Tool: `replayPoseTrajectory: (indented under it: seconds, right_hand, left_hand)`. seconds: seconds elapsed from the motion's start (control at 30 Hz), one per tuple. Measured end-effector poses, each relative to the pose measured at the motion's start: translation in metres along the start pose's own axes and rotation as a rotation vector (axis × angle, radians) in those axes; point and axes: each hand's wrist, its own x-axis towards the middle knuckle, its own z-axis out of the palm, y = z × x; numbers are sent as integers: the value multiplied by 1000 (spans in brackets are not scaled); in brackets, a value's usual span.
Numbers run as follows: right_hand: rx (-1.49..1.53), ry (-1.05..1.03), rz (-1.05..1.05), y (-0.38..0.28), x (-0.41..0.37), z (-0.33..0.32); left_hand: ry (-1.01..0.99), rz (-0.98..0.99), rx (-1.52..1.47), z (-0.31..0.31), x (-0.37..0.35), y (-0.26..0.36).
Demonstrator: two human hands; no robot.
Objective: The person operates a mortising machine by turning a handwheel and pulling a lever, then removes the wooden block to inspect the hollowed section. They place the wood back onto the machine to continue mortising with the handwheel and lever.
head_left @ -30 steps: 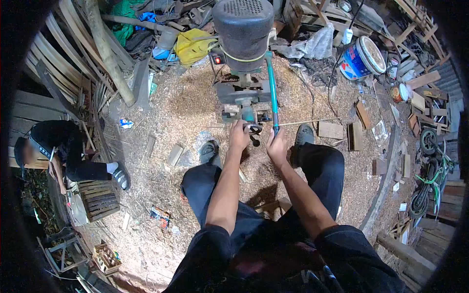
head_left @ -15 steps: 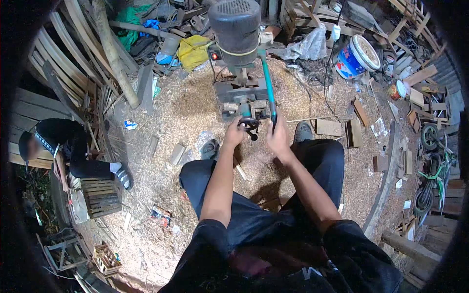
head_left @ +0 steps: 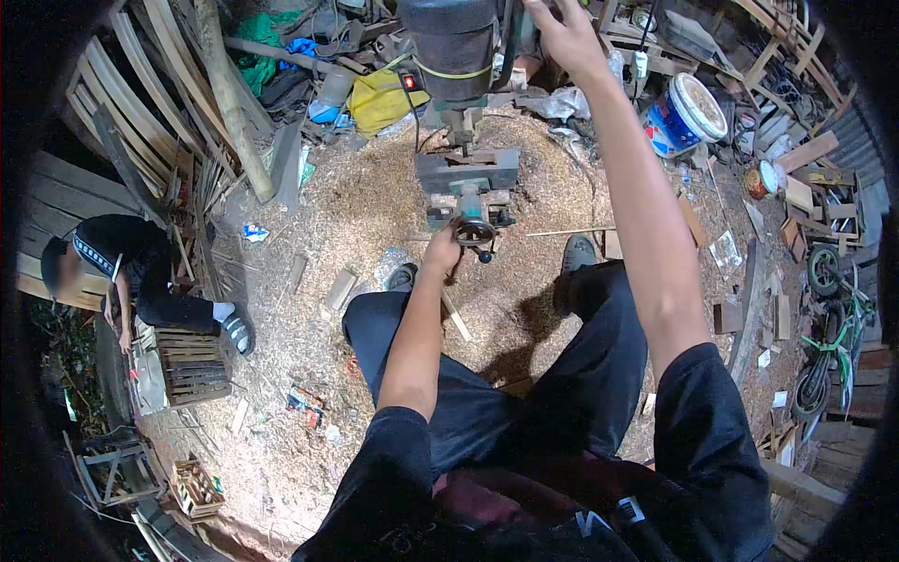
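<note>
My left hand [head_left: 444,251] is closed on the left side of the black handwheel [head_left: 476,233], in front of the machine's metal vise [head_left: 466,170]. Above the vise stands the drilling machine's dark motor housing [head_left: 449,47], with a tool end pointing down at the vise. My right hand [head_left: 567,39] is raised to the right of the motor, near the top edge of the view. Its visible fingers are apart and I see nothing between them; the fingertips partly leave the frame. A dark upright lever part [head_left: 510,47] lies between motor and hand.
A person [head_left: 122,281] sits at the left beside a slatted wooden piece [head_left: 192,365]. A white-and-blue bucket [head_left: 685,117] and a small bike [head_left: 824,328] are at the right. Wood shavings [head_left: 365,206] and offcuts cover the floor. Long wood strips lean at the upper left.
My right hand has left the low end of the green lever and risen to the upper right. The lever has swung up from beside the vise. My left hand stays on the handwheel.
</note>
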Motion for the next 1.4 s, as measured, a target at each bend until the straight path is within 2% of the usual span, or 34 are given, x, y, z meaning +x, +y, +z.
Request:
replayPoseTrajectory:
  seconds: [0.03, 0.1, 0.17, 0.2, 0.23, 0.27, 0.3, 0.33, 0.4, 0.47, 0.5, 0.57, 0.63, 0.67, 0.73, 0.77, 0.8, 0.83, 0.87, 0.9, 0.97, 1.0, 1.07, 1.1, 1.13, 1.2, 1.23, 1.3, 1.33, 1.4]
  right_hand:
    - [-57, -32, -21, 12, -6, -5]
    - [43, -114, 339, 19, -51, -2]
    - [20, -131, 442, 42, -129, 12]
    - [-115, -135, 505, 67, -182, 17]
    - [-190, 18, 626, 79, -237, 31]
    - [-309, -24, 915, 79, -277, 30]
    - [-430, 87, 1089, 102, -334, 38]
    - [-582, 38, 1118, 123, -381, 50]
    - [-884, -70, 1179, 167, -474, 73]
    - [-453, -264, 1237, 112, -445, 97]
    - [-150, -399, 1238, 83, -423, 104]
    - [195, -554, 1197, 69, -404, 116]
    - [148, -402, 1278, 60, -400, 106]
    - [126, -322, 1308, 56, -393, 102]
    - [65, -262, 1329, 87, -424, 98]
    - [36, -232, 1340, 81, -421, 98]
    - [17, -358, 1335, 59, -410, 101]
    - [95, -447, 1308, 70, -415, 104]
    - [176, -533, 1278, 70, -410, 106]
    - [217, -572, 1372, 69, -408, 99]
    - [167, -351, 1539, 54, -394, 91]
    - [121, -341, 1469, 79, -417, 90]
    - [198, -367, 1343, 118, -461, 108]
    - [317, -402, 1286, 118, -473, 124]
    - [490, -392, 1421, 111, -479, 141]
    - [686, -386, 1565, 63, -441, 124]
    - [656, -371, 1536, 66, -434, 119]
    - [364, -285, 1518, 68, -418, 101]
    - [331, -358, 1491, 68, -414, 99]
    - [244, -483, 1356, 61, -411, 106]
  left_hand:
    - [-22, -28, -36, -1, 1, -3]
    - [-13, -34, -88, 8, 9, -29]
    - [103, 57, -94, 29, 14, -63]
    - [190, 127, -85, 36, 14, -73]
    - [112, 51, -150, 31, 10, -70]
    - [36, -22, -215, 23, 7, -61]
    - [-41, -97, -279, 17, 6, -55]
    - [-13, -55, -215, 20, 9, -60]
    - [-82, -172, -326, 1, -5, -28]
    - [3, -20, -138, 13, 9, -57]
    - [-45, -64, -192, 9, 9, -57]
    - [-142, -148, -307, 2, 9, -50]
    - [-120, -128, -425, 2, 6, -48]
    - [-105, -104, -398, -7, 2, -36]
    - [-74, -8, -363, -8, 0, -39]
    - [-87, -56, -346, -9, 1, -39]
    - [-104, -107, -329, -8, 3, -39]
    - [-119, -154, -313, -8, 6, -39]
    - [-111, -120, -297, -8, 6, -37]
    - [-107, -89, -280, -9, 4, -38]
    - [-89, -20, -242, -15, 6, -38]
    - [-71, 22, -217, -13, 7, -42]
    - [-110, -73, -250, -25, -3, -20]
    - [-129, -119, -268, -30, -5, -12]
    - [-141, -146, -321, -28, 0, -17]
    - [-168, -185, -398, -22, 8, -33]
    - [-179, -193, -420, -21, 11, -36]
    - [-189, -175, -419, -21, 7, -35]
    - [-118, -46, -278, -21, 3, -36]
    - [-128, -65, -325, -22, -1, -32]
